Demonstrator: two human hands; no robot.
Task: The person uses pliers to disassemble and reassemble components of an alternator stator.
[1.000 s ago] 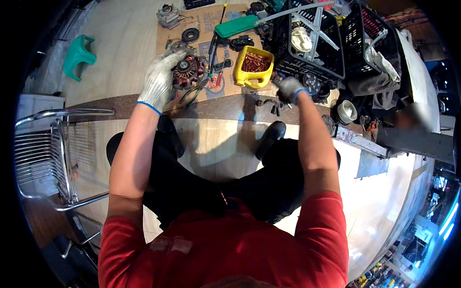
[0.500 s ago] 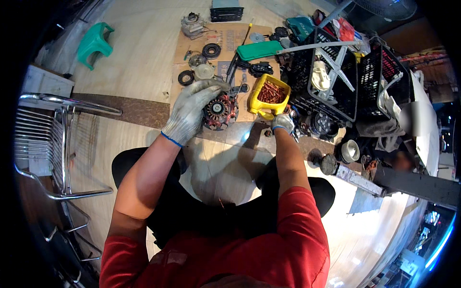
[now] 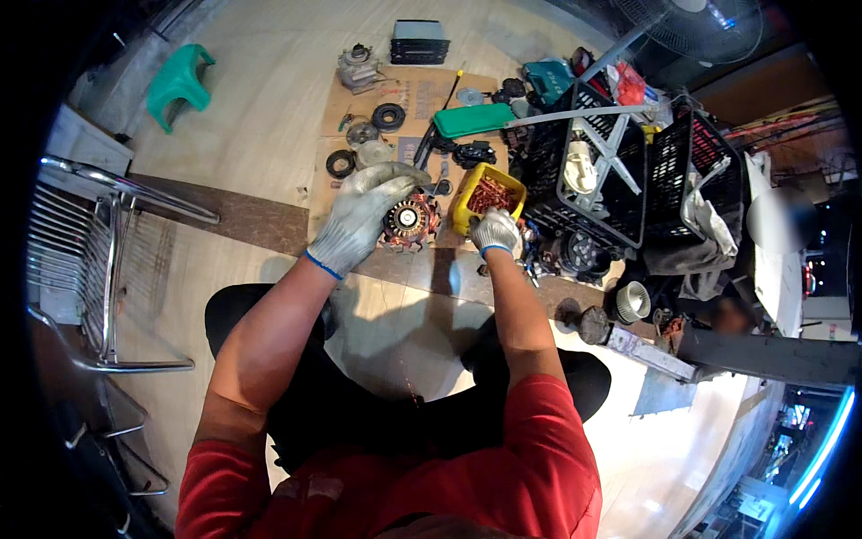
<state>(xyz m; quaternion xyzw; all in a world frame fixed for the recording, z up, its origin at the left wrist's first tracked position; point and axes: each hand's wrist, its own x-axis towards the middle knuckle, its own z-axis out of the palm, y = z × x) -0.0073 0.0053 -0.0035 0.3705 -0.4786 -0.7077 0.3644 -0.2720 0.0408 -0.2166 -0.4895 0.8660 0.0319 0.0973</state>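
My left hand (image 3: 359, 216), in a pale knit glove with a blue cuff edge, curls over the far left side of a round motor part with copper windings (image 3: 408, 221). The part's pale hub faces up, and dark metal prongs show along its lower edge. At the near right rim of a yellow plastic container (image 3: 464, 199) is my right hand (image 3: 495, 231), gloved alike. Its fingers bend in toward the container, and their tips are hard to make out. Many small copper pieces (image 3: 492, 193) lie inside the container.
Flattened cardboard (image 3: 422, 90) bears black rings (image 3: 389, 117), metal housings and a green tray (image 3: 473, 119). Black crates (image 3: 611, 211) stand at right, with loose parts before them. A metal chair (image 3: 108, 269) and a green stool (image 3: 180, 81) are at left.
My right hand has moved left from the loose parts to the container's near rim. The left hand keeps its grasp on the motor part. The whole view has shifted slightly.
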